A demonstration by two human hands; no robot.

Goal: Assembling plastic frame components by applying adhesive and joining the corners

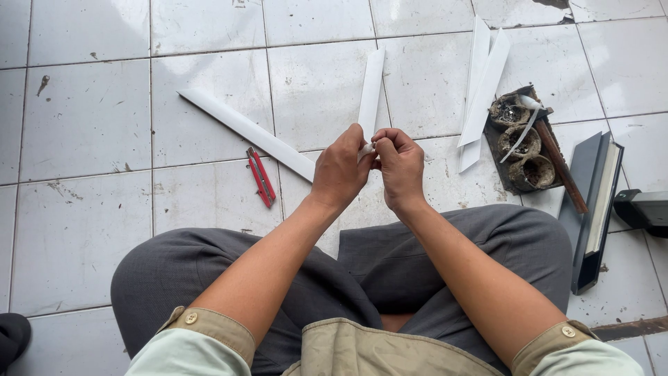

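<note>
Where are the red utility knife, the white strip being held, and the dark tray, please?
red utility knife [261,177], head view, middle of its body.
white strip [371,87], head view, mid-length above the hands.
dark tray [493,138], head view, left rim.

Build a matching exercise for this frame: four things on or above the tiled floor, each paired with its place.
Things:
1. red utility knife
2. white strip held in both hands
3. dark tray with three crusted pots
4. long white strip

Places:
A. far right, beside a dark book
B. on the floor left of the left hand
C. lying diagonally above the knife
D. rising from between the fingers

Pairs: 1-B, 2-D, 3-A, 4-C
</note>
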